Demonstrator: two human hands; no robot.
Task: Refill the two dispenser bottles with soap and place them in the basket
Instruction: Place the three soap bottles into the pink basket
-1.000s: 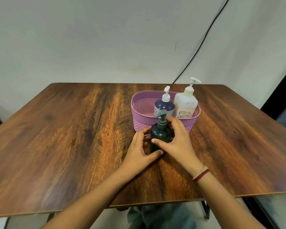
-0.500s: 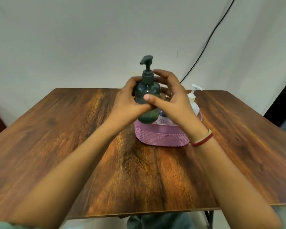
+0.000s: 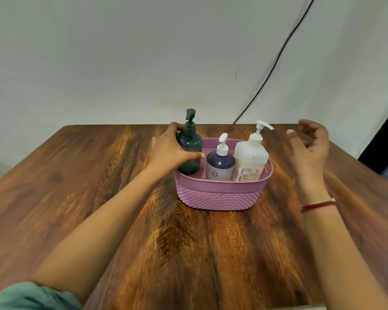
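Left hand [image 3: 169, 151] grips green bottle [image 3: 189, 151]

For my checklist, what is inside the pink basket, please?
A dark green bottle held by the left hand, a purple bottle and a white bottle; their bases are hidden.

Single view, head-worn, wide-angle. Pointed forward and down across table [image 3: 76, 186], from near edge toward wall [image 3: 121, 52]. Close in: both forearms entering from bottom of frame, reaching up-frame. Mid-frame: basket [image 3: 220, 198], between fingers of left hand [image 3: 168, 151], wrapped on dark bottle [image 3: 192, 142], and loose fingers of right hand [image 3: 309, 151]. Beyond fingertips: far table edge, then wall filling upper frame.
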